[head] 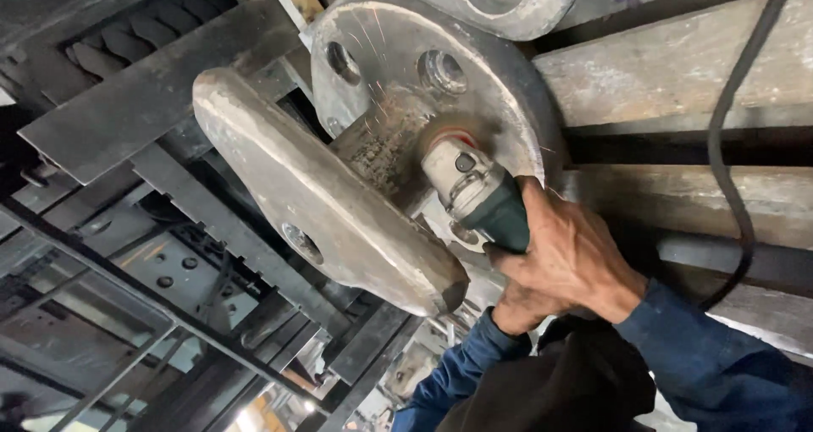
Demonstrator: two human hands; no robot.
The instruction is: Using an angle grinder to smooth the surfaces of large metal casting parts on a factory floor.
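Blocked left: long grey rounded steel plate (322, 199) beside the grinder.
Blocked behind: round holed steel disc (440, 85).
Free: right, up to the black cable (720, 144).

No packages, labels, signs or screens visible.

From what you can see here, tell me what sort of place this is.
Most likely a metal fabrication or welding workshop. A hand holds an angle grinder against a heavy steel assembly of a round plate with holes and an oblong plate, throwing sparks, with steel bars and beams stacked around.
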